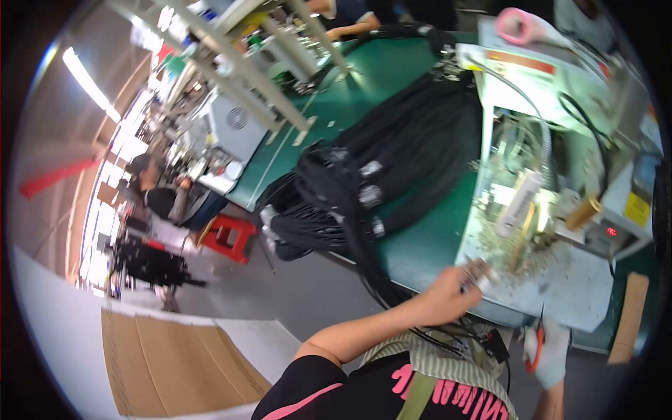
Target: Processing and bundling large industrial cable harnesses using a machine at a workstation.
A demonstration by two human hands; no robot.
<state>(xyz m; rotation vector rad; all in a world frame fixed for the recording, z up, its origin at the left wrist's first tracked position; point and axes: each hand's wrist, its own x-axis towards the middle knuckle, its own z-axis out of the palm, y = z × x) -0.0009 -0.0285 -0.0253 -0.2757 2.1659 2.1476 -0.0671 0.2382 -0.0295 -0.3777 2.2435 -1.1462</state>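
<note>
My left hand, bare, is closed at the near edge of the light work plate. At its fingertips is a small greyish cluster, too blurred to name. My right hand, in a whitish glove, grips red-handled scissors whose thin tip points up past the plate's near edge. Black cables run beneath my left forearm from a large bundle of black cables lying across the green table. Small scraps litter the plate beyond my hands.
A lit machine with a red display and a flexible metal hose stands at the right. Beside it are a pink-nozzled blower and a cardboard strip. A red stool and a seated person are at the left.
</note>
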